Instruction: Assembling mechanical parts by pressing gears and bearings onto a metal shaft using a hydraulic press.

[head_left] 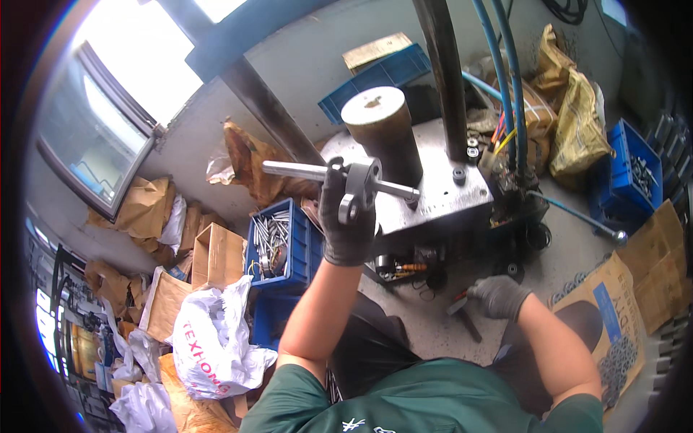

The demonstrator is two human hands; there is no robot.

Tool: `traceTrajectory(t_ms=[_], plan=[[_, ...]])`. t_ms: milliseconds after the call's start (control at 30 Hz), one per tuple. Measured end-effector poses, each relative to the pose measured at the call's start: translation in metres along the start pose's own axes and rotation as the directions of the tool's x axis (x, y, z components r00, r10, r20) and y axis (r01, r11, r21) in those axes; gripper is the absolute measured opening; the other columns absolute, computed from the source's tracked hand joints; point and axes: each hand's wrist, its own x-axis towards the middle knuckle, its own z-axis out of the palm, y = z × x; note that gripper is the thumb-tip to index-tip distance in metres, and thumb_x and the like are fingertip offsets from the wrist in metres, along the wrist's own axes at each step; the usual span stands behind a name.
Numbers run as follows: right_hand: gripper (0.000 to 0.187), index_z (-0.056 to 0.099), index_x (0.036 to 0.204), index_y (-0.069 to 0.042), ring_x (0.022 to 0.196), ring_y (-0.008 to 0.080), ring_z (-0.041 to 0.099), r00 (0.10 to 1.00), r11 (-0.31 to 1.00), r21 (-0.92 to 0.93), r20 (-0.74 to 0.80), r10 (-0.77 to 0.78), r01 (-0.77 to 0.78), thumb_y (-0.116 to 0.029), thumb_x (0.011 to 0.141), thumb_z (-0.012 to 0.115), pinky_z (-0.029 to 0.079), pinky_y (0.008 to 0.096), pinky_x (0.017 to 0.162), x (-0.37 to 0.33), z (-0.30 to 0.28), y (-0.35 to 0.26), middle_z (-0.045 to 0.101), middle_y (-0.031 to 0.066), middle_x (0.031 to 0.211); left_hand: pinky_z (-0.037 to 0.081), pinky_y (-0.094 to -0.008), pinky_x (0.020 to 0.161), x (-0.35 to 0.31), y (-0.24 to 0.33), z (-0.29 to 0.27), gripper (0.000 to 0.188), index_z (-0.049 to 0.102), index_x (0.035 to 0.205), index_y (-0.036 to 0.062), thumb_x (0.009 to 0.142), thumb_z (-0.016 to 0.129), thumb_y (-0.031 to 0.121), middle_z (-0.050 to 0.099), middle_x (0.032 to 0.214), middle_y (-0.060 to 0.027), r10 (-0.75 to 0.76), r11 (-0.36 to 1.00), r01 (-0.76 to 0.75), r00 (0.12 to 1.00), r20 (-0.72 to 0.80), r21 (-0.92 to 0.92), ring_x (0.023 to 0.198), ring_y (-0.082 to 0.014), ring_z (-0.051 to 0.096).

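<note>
My left hand [348, 227], in a dark grey glove, is raised in front of the press. It is closed round a metal rod [294, 170] that passes through a grey lever-like piece [359, 189] with ringed ends. The rod lies almost level, its thinner right end in front of the dark cylinder [382, 130] on the metal bed plate [451, 195]. Lower right, my gloved right hand [499, 296] is closed on what looks like a hammer [468, 322], low over the floor. Its red part shows at the fingertips; the grip itself is partly hidden.
Dark posts [444, 79] rise from the plate, with blue hoses [509, 86] to their right. A blue crate [278, 242] of metal pins stands left, beside a white sack [213, 335]. Another blue bin [628, 177] sits right. Ring-shaped parts [621, 361] lie on cardboard.
</note>
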Motion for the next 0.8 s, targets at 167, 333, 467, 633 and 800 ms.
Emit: traceTrajectory(t_ms=[167,333,467,633,800], plan=[[0.038,0.075,0.117,-0.011,0.106,0.0358,0.072,0.978,0.998,0.014,0.201,0.05,-0.054,-0.034,0.09,0.064,0.057,0.0471,0.091,-0.002,-0.011,-0.008,0.075,0.018,0.112,0.059,-0.0353,0.077,0.119,0.002,0.023,0.009,0.064,0.111,-0.0008,0.104,0.058,0.001,0.066,0.095,-0.0092,0.484,0.674,-0.403,0.874,0.042,0.619,0.085,-0.0217,0.068],[0.051,0.072,0.126,-0.009,0.116,0.0355,0.069,0.976,0.996,0.057,0.21,0.058,-0.071,-0.048,0.094,0.063,0.054,0.0458,0.099,0.005,-0.011,-0.01,0.073,0.0185,0.121,0.059,-0.0378,0.069,0.185,-0.076,0.041,0.016,0.055,0.088,0.0034,0.102,0.059,-0.002,0.061,0.084,-0.0078,-0.325,0.739,0.23,0.945,-0.035,-0.633,0.07,-0.0207,0.063],[0.061,0.069,0.133,-0.01,0.123,0.0354,0.065,0.968,0.992,0.084,0.239,0.07,-0.093,-0.057,0.095,0.063,0.051,0.0449,0.105,0.001,-0.011,-0.002,0.07,0.018,0.128,0.058,-0.0343,0.06,0.188,-0.091,0.07,0.014,0.051,0.096,0.0052,0.102,0.061,-0.002,0.059,0.083,-0.0076,-0.355,0.777,0.298,0.935,0.004,-0.554,0.069,-0.0162,0.062],[0.061,0.069,0.133,-0.01,0.121,0.0359,0.066,0.972,0.992,0.099,0.229,0.057,-0.081,-0.057,0.096,0.061,0.051,0.0456,0.104,-0.004,-0.016,-0.006,0.071,0.0182,0.127,0.068,-0.0387,0.066,0.205,-0.102,0.076,0.018,0.05,0.11,0.0049,0.101,0.065,-0.001,0.06,0.088,-0.0095,-0.444,0.873,0.451,0.892,0.08,-0.187,0.075,-0.0188,0.066],[0.059,0.07,0.131,-0.01,0.119,0.0363,0.067,0.969,0.989,0.101,0.233,0.086,-0.112,-0.057,0.097,0.059,0.052,0.0459,0.103,-0.009,-0.014,-0.005,0.071,0.0184,0.126,0.062,-0.0322,0.074,0.202,-0.113,0.092,0.016,0.065,0.106,0.006,0.095,0.077,0.007,0.066,0.089,-0.0074,-0.483,0.86,0.424,0.854,0.19,0.283,0.085,-0.0165,0.067]])
